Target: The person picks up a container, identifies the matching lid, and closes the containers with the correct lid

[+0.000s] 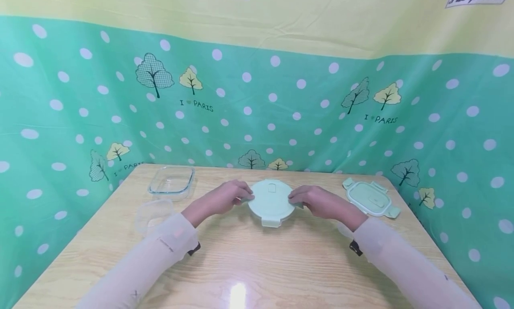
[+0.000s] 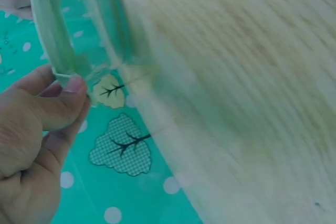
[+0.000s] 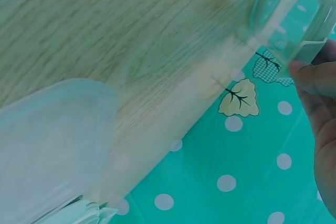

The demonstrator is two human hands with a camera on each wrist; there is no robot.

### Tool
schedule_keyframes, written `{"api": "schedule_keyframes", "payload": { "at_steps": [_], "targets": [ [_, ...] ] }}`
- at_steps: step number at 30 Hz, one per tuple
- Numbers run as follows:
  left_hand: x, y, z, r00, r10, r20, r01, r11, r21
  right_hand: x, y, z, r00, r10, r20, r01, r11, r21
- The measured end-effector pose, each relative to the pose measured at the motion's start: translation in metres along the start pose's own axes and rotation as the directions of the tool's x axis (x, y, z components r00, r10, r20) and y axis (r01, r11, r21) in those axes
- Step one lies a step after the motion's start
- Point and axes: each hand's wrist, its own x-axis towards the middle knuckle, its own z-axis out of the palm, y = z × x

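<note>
A round glass food container point(image 3: 294, 9) with a pale green lid point(image 1: 271, 201) sits in mid-table, toward the far edge. On the lid's left side, my left hand point(image 1: 230, 197) pinches a latch flap between thumb and fingers; the left wrist view shows this left hand point(image 2: 39, 124) at the flap's end. Across from it, my right hand point(image 1: 317, 202) pinches the opposite latch flap point(image 3: 311, 51), which stands out from the glass wall. The lid's front latch flap point(image 1: 271, 222) slants down toward me, with no finger on it.
At the back left stands a rectangular glass container point(image 1: 172, 194), with a clear frosted piece point(image 1: 145, 217) nearer me, partly behind my left sleeve. A pale green rectangular lid point(image 1: 370, 197), flaps spread, lies at the right. A patterned cloth point(image 1: 273, 121) hangs behind the wooden table point(image 1: 257, 264).
</note>
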Motion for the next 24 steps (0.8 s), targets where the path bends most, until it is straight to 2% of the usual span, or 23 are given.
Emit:
{"api": "schedule_keyframes", "payload": {
  "at_steps": [12, 24],
  "targets": [
    [-0.002, -0.007, 0.015, 0.993, 0.032, -0.113, -0.039, 0.997, -0.059, -0.003, 0.003, 0.012, 0.989, -0.096, -0.113, 0.091, 0.995, -0.049],
    [-0.004, -0.009, 0.016, 0.990, 0.042, -0.132, -0.050, 0.997, -0.062, -0.003, 0.008, 0.011, 0.977, -0.186, -0.106, 0.167, 0.971, -0.170]
  ]
}}
